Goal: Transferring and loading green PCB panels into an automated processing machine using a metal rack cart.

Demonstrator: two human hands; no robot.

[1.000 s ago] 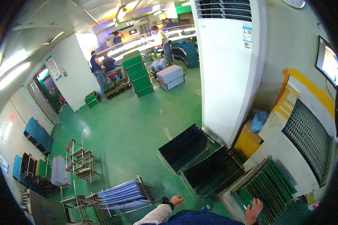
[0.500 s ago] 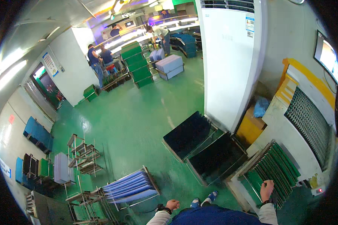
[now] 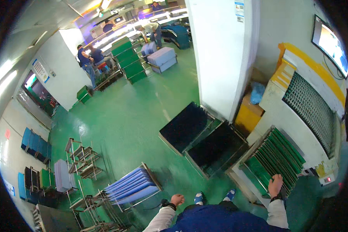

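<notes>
My left hand hangs low beside my body with its fingers curled in, and nothing shows in it. To its left stands a metal rack of blue-violet panels. My right hand is closed, its fingers bent at the near edge of a rack of upright green panels. Whether it grips a panel or the frame there is hidden by the fingers. The green panels stand in a close row, tilted, beside a pale machine with a grille.
Two racks of black panels stand on the green floor ahead, beside a tall white cabinet. Bare metal racks are at the left. Several people are by a lit line at the back, near stacked green panels.
My view has shifted to the right and I am closer to the green panel rack. My right hand has come to its near edge. My feet have moved apart.
</notes>
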